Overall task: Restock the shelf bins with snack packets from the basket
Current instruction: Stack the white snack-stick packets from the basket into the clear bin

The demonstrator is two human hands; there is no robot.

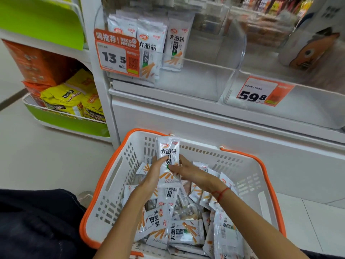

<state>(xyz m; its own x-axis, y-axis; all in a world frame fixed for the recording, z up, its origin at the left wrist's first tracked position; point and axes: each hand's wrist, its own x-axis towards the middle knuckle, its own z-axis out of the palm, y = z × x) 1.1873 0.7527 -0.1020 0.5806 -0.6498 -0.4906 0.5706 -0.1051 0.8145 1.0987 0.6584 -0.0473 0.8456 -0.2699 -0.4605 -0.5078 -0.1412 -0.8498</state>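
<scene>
- Left hand (155, 171) grips a stack of white snack packets (168, 161) upright, thumb curled across the front, fingers behind.
- Right hand (188, 171) pinches the same stack from the other side, thumb on the front near the lower half; a red string (220, 193) circles its wrist.
- The stack is held above the basket (119, 171), near its far wall.
- Below and behind both hands, loose packets (184, 232) of the same kind lie jumbled in the basket, some face up, some on edge.
- Up and beyond the hands, a clear bin (211, 79) holds a few of these packets standing at its left end, behind a price tag (116, 54) reading 13.5.
- Right of that bin sits a second clear bin (308, 109) with a tag (261, 91) reading 59.8.
- Far left of the hands, yellow bags (71, 96) fill a green-fronted tray.
</scene>
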